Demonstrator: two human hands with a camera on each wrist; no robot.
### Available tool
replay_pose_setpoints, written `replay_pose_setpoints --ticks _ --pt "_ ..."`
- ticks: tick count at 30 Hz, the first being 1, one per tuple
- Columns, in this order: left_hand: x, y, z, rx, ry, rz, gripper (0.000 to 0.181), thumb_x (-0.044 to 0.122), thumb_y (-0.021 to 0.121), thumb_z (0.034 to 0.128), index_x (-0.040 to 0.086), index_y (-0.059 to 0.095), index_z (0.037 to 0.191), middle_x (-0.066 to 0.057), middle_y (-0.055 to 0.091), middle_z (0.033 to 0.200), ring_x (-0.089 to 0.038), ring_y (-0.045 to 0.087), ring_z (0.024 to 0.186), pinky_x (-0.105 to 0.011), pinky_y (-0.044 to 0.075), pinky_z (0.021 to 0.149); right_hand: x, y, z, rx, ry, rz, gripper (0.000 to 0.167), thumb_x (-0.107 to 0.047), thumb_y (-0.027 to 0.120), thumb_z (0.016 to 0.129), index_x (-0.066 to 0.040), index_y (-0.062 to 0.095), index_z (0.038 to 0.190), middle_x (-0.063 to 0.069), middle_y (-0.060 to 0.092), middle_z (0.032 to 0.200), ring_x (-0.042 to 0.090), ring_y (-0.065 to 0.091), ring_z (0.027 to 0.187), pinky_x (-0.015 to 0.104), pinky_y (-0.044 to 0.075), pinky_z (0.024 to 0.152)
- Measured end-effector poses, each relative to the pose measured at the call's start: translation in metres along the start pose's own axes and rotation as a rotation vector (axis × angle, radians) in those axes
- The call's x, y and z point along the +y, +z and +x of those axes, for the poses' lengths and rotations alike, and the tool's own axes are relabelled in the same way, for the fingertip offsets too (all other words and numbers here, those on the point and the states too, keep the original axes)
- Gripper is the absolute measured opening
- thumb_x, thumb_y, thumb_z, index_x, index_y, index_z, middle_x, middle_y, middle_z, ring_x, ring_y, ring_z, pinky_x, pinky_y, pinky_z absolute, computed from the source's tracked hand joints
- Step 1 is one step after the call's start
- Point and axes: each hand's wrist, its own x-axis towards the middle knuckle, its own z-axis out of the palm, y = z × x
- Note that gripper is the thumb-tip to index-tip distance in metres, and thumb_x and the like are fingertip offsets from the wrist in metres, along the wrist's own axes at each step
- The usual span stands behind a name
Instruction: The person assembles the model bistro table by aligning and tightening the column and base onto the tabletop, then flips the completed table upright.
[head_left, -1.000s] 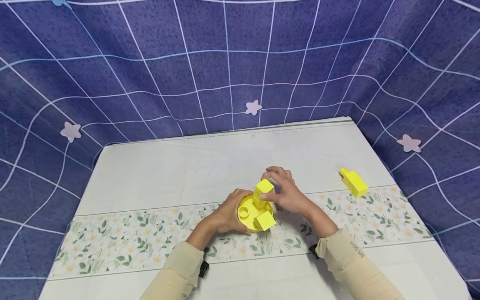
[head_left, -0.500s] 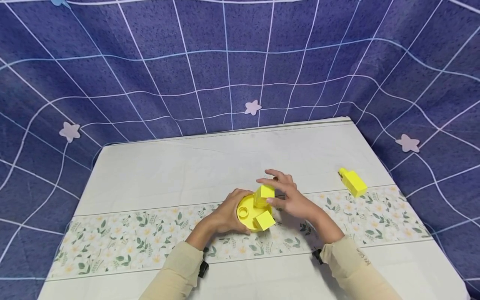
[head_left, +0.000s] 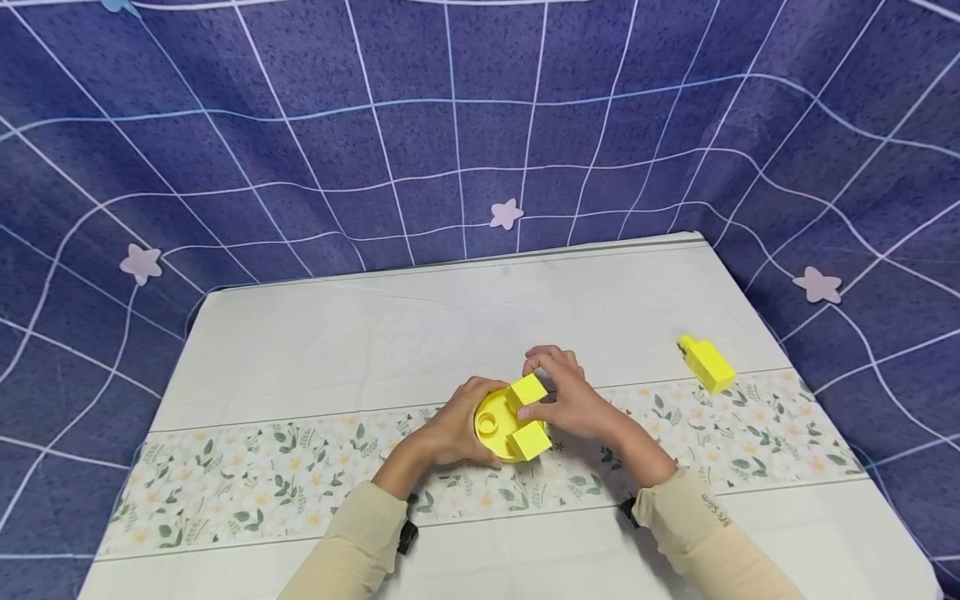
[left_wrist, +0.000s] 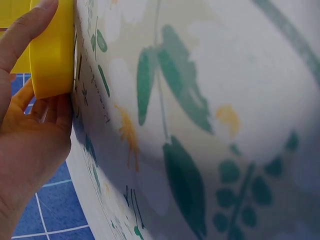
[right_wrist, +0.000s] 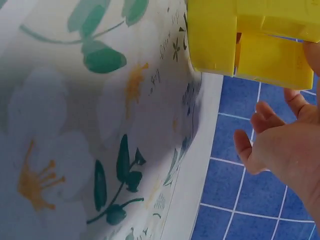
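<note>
Left hand [head_left: 453,429] curls round yellow circular base [head_left: 503,432] on desk [head_left: 337,350]. Right hand [head_left: 573,404] pinches far yellow block [head_left: 527,389] over that base; seating hidden. Risk, as I judge: sideways pressure could tilt it, or crowded fingers [head_left: 537,412] could knock near yellow block [head_left: 530,441].

I'm gripping a base [head_left: 504,427] of smooth, faintly glossy plastic and, at its one o'clock, pinching a smooth plastic block [head_left: 527,389]. At twelve, a matt cloth curtain [head_left: 315,192] is hanging beyond a smooth, matt table cover [head_left: 337,350].
</note>
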Motion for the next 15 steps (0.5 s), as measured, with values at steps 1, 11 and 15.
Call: replay_pose_setpoints --ticks 1,11,15 --pt "0.000 0.000 0.000 -0.001 0.003 -0.003 0.109 0.015 0.096 0.0498 0.018 0.040 0.143 0.001 0.042 0.135 -0.018 0.041 0.118 -0.042 0.036 0.103 0.001 0.000 0.000 -0.006 -0.004 0.000 0.039 -0.028 0.078 0.081 -0.021 0.053 0.109 0.004 0.038 0.142 0.028 0.027 0.123 0.055 0.028 0.096" --pt "-0.001 0.000 0.001 0.001 -0.001 -0.001 0.108 0.016 0.096 0.0492 0.021 0.042 0.142 0.001 0.042 0.134 -0.018 0.041 0.120 -0.043 0.035 0.105 0.006 -0.023 -0.004 -0.052 -0.051 0.046 0.034 -0.017 0.065 0.092 -0.016 0.063 0.126 0.008 0.033 0.150 0.030 0.021 0.132 0.064 0.026 0.101" --pt "-0.001 -0.001 0.001 -0.001 -0.004 -0.002 0.107 0.016 0.096 0.0494 0.022 0.042 0.141 0.000 0.042 0.134 -0.017 0.040 0.119 -0.041 0.035 0.104 0.006 -0.020 -0.004 -0.006 -0.026 0.062 0.024 -0.016 0.071 0.087 -0.017 0.068 0.111 0.008 0.040 0.145 0.030 0.024 0.130 0.062 0.025 0.102"
